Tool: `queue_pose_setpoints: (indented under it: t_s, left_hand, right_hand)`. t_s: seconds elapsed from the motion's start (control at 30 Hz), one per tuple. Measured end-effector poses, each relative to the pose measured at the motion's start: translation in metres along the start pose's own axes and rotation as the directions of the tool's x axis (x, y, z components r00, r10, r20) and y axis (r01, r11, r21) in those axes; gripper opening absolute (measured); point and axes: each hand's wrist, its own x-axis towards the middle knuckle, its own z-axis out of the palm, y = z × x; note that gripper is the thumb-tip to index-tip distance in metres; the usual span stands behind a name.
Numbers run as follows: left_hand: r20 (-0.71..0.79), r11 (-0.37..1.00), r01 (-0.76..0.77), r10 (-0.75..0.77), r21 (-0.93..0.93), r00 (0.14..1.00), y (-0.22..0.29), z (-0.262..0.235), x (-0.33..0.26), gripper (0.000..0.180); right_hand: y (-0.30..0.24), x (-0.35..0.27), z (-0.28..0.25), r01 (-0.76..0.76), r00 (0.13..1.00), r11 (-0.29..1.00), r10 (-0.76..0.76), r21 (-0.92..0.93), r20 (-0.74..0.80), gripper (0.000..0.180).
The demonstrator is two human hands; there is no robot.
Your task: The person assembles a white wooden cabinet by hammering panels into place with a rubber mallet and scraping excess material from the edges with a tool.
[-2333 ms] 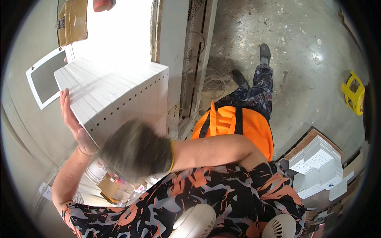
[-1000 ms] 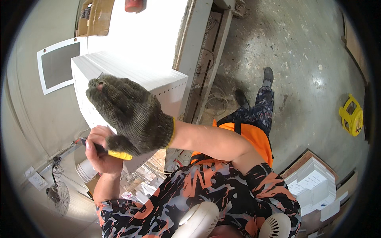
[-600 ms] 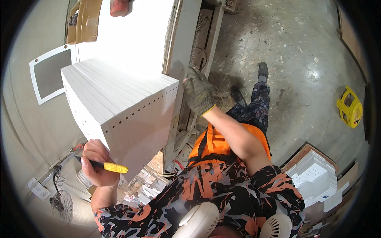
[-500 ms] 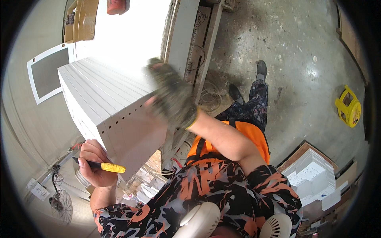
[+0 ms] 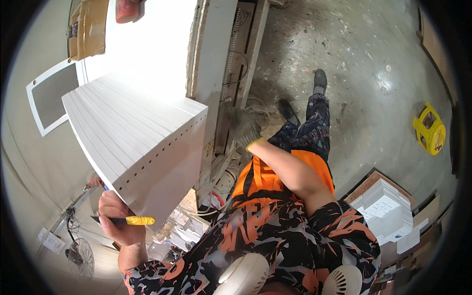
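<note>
A stack of white panels (image 5: 132, 128) with a row of dark holes along its edge rests on the white bench top. At its near left corner is my bare left hand (image 5: 118, 223), closed round a knife (image 5: 140, 220) with a dark blade and a yellow wrapped handle. The fingertips of that hand touch the panel corner. My right hand (image 5: 244, 129), in a dark grey-green glove with a yellow cuff, is off the stack beside the bench's side. Its fingers are smeared by motion, and nothing can be made out in it.
On the bench top are a cardboard box (image 5: 92, 29) and a red object (image 5: 128, 11). A white-framed grey panel (image 5: 55, 96) leans at the left. A fan (image 5: 80, 258) stands lower left. Across the floor are a yellow stool (image 5: 430, 129) and stacked white pieces (image 5: 386, 211).
My right hand has left the stack's right edge and moved right, past the bench side. The panels, with visible gaps before, now sit closer together. My left hand keeps the knife at the corner.
</note>
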Motion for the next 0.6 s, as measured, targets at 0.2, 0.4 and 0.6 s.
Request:
queue_pose_setpoints:
  t_s: [0.2, 0.4, 0.6]
  left_hand:
    - [-0.031, 0.978, -0.052, 0.059, 0.204, 0.998, -0.005, -0.005, -0.011, 0.042]
    - [0.251, 0.658, -0.427, 0.349, 0.621, 0.903, 0.035, 0.042, -0.013, 0.022]
    - [0.310, 0.705, -0.297, 0.115, 0.644, 0.944, 0.045, 0.121, -0.002, 0.031]
  right_hand:
    - [-0.084, -0.072, -0.068, 0.590, 0.800, 0.785, -0.536, 0.189, -0.271, 0.047]
    - [-0.167, -0.113, -0.111, 0.817, 0.558, 0.508, -0.815, 0.272, -0.154, 0.062]
    - [-0.102, -0.115, -0.124, 0.624, 0.774, 0.766, -0.633, 0.157, 0.011, 0.048]
